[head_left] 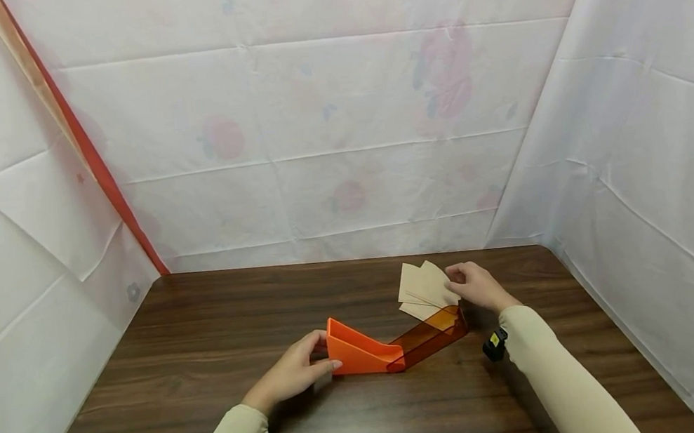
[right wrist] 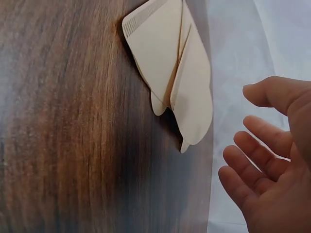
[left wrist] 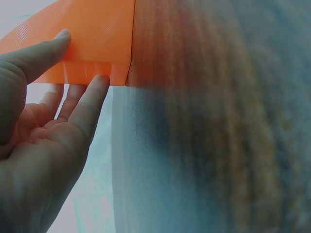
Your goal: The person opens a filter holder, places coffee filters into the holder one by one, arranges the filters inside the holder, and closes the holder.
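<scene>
An orange filter holder stands on the table, its see-through amber lid swung out to the right. My left hand grips the holder's left end. In the left wrist view the thumb lies on one face of the orange plastic and the fingertips on its narrow end. Behind the lid, tan paper coffee filters lie loosely overlapped and fanned out. Just right of them hovers my right hand, its fingers relaxed. The right wrist view shows that hand apart from the filters, holding nothing.
The dark wood-grain table ends at a pale printed cloth at the back, with more cloth on both sides. A red strip runs up the left corner. Each wrist wears a small black camera.
</scene>
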A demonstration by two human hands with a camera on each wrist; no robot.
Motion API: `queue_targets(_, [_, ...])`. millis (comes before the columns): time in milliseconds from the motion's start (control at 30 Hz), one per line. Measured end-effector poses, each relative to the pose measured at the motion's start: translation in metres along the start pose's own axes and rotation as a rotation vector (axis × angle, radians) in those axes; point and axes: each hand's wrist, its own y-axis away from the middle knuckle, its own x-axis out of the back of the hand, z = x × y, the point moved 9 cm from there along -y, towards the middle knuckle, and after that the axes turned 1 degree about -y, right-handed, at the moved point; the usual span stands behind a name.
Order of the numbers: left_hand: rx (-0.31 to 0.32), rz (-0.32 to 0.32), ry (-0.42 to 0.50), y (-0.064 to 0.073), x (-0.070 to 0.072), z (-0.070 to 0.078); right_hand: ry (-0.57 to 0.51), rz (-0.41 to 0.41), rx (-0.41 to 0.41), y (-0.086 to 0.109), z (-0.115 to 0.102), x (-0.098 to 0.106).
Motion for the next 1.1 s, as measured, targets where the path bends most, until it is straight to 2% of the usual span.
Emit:
queue_targets(100, [0.0,0.001,-0.001,0.0,0.0,0.0,0.022,-0.034,-0.008,-0.008,0.002,-0.005])
queue_targets(300, [0.002,0.002,0.002,0.0,0.001,0.0,0.05,-0.095,-0.09,-0.021,0.016,-0.01])
queue_targets(533, [0.005,0.002,0.005,0.0,0.0,-0.001,0.056,-0.131,-0.171,-0.026,0.028,-0.014])
queue_targets(800, [0.006,0.008,-0.001,0.0,0.0,-0.002,0.095,-0.16,-0.184,-0.031,0.025,-0.018])
queue_targets(1100, [0.007,0.004,-0.001,0.001,-0.001,0.0,0.159,-0.214,-0.255,-0.041,0.034,-0.022])
